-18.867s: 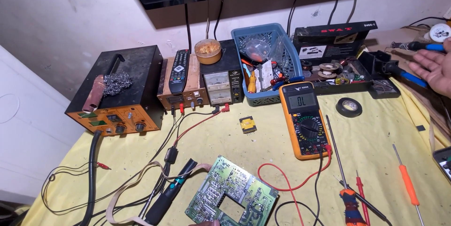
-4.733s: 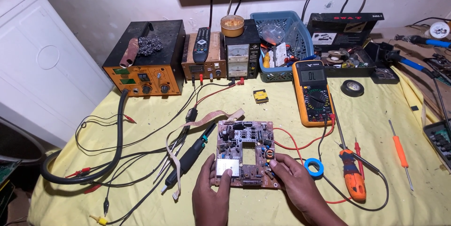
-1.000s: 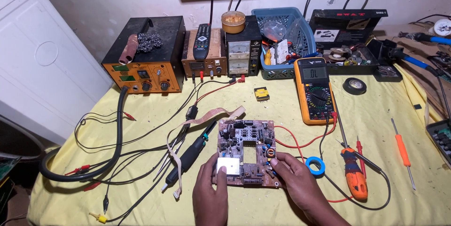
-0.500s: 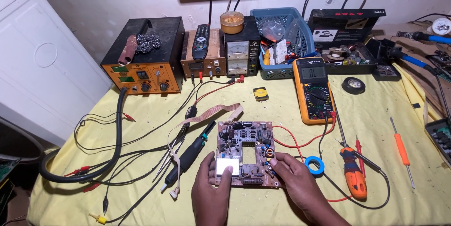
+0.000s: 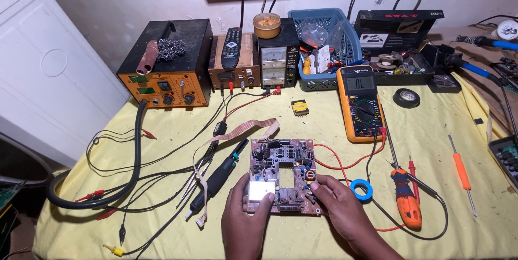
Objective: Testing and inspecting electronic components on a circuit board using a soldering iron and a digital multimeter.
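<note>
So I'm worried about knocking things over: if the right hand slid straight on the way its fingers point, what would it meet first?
The right hand points up-left over the circuit board, so probably the board's upright components; beyond that, the beige ribbon cable.

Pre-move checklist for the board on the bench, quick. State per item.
1. Both hands on the board: ok. Left hand covers its near left corner, right hand its near right edge.
2. Board lies flat on the yellow cloth, parts side up: ok.
3. Multimeter switched on: ok, display lit.
4. Probe tips off the board: ok, the red probe lies right of it by the orange screwdriver.
5. Black iron clear of the hands: ok, it lies left of the board.
6. Board free of power: cannot tell, red wires run beside it and their ends are unclear.
</note>
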